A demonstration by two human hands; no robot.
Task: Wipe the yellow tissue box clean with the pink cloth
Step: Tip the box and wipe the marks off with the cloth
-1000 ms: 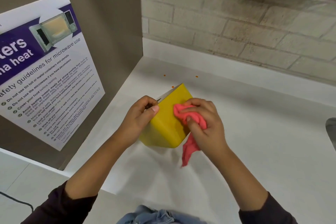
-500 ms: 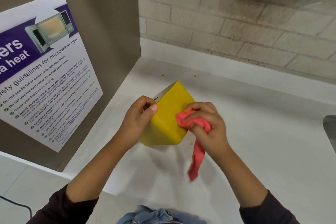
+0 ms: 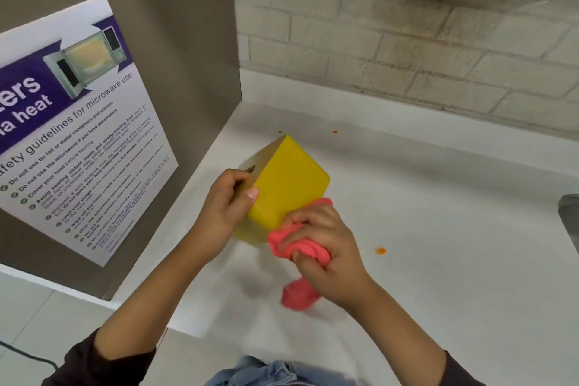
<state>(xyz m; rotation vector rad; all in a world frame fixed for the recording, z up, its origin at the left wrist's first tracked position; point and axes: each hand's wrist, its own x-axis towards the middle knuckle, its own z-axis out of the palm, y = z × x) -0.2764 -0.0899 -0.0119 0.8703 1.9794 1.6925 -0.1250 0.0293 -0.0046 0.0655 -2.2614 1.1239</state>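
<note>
The yellow tissue box [image 3: 288,185] is tilted on one edge above the white counter [image 3: 438,229], its broad yellow face turned up toward me. My left hand [image 3: 227,207] grips its left side, thumb on the yellow face. My right hand [image 3: 322,247] is closed around the bunched pink cloth [image 3: 297,244] and presses it against the box's lower right corner. A loose end of the cloth [image 3: 299,294] hangs below my fist, blurred.
A brown panel with a microwave safety poster [image 3: 78,122] stands close on the left. A brick wall [image 3: 407,50] runs behind the counter. Small orange crumbs [image 3: 380,250] lie on the counter. A dark sink edge [image 3: 568,216] shows at far right.
My right hand has slid the pink cloth down the yellow face from its middle to the lower right corner. The box has tipped a little further back; my left hand keeps its grip.
</note>
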